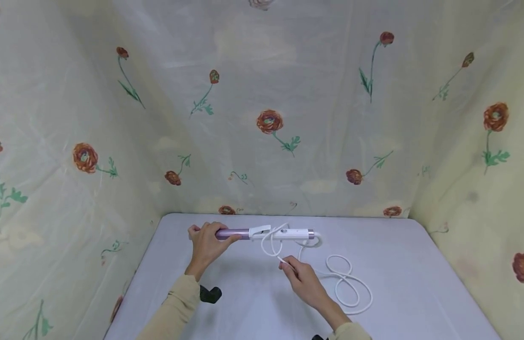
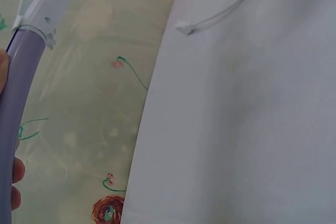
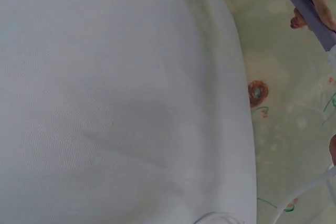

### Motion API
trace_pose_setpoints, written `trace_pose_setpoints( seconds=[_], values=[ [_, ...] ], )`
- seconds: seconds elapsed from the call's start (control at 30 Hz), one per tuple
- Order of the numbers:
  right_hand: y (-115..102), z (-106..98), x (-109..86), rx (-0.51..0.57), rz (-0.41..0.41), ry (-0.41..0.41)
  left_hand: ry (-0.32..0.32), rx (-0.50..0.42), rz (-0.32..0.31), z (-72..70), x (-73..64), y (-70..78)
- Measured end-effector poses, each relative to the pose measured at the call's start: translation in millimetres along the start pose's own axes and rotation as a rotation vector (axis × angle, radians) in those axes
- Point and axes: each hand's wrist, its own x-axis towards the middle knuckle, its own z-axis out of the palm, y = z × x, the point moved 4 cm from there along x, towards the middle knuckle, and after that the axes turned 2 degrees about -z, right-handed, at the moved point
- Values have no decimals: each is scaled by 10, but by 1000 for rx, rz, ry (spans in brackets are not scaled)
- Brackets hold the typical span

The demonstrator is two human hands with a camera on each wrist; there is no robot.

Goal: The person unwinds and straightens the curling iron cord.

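Observation:
A curling iron with a purple barrel and a white handle is held level above the table. My left hand grips its barrel, thumb along the near side. In the left wrist view the purple barrel runs down the left edge, with fingertips showing behind it. A white cord loops loosely around the handle, and my right hand pinches a length of it just below and right of the loop. The right wrist view catches only a sliver of that hand at its right edge.
Loose coils of the cord lie on the white tabletop at the right. A white piece at a cord's end rests near the table's edge. Flower-printed curtains surround the table. A small dark object shows beside the left sleeve.

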Motion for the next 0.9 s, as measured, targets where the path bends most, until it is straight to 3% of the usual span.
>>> trace_pose_setpoints(
  seconds=[0.23, 0.5, 0.9],
  values=[
    [-173, -108, 9, -133, -182, 91, 14, 32, 31, 6, -18, 14],
    [-312, -360, 127, -310, -358, 134, 33, 64, 72, 8, -33, 13],
    [-374, -710, 471, -447, -372, 75, 48, 94, 166, -41, 1, 26]
  ],
)
